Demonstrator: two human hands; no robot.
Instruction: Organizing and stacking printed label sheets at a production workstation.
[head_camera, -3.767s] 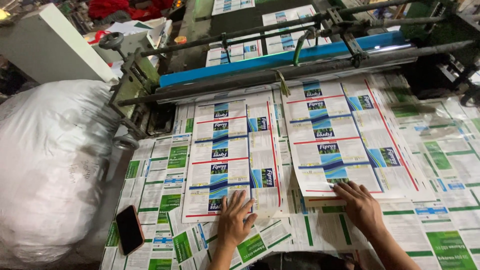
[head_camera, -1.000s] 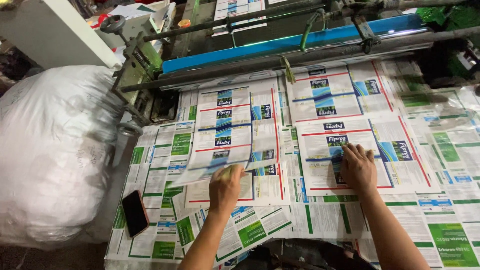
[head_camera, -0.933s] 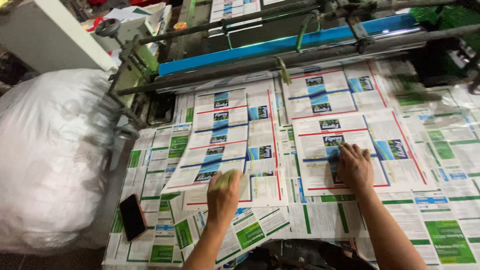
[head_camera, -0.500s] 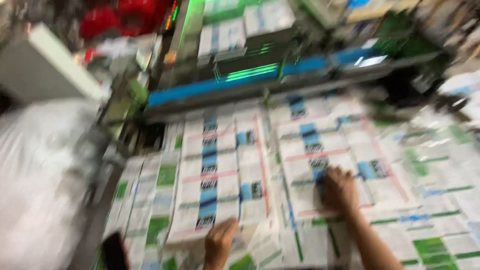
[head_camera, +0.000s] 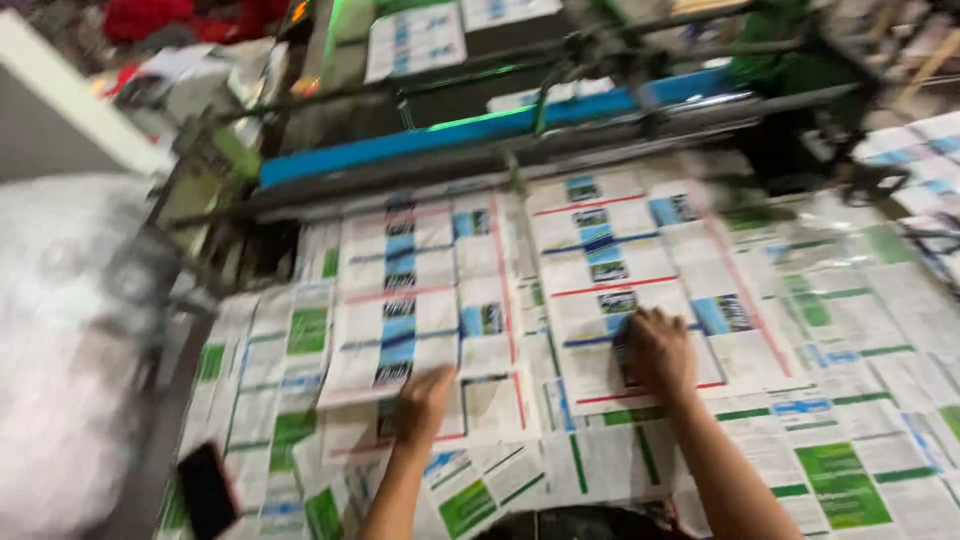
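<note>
A: Hands status?

B: Left hand (head_camera: 425, 395) lies flat on the near end of the left stack of white printed sheets with red borders and blue blocks (head_camera: 400, 300), fingers spread, gripping nothing. It looks like a press to keep the stack from sliding.

A: Right?

B: Right hand (head_camera: 658, 350) sits palm-down on the right stack of matching printed sheets (head_camera: 620, 260), fingers splayed, likewise no grasp. Frame is blurred, so whether a fingertip lifts an edge, cannot tell.

A: Where are the stacks?

B: Side by side on the bench (head_camera: 850, 420), which is covered in green-and-white printed sheets (head_camera: 840, 480), just in front of the blue machine bar (head_camera: 480, 135). A black phone (head_camera: 205, 490) lies at the left edge, beside a big white bag (head_camera: 70, 350).
</note>
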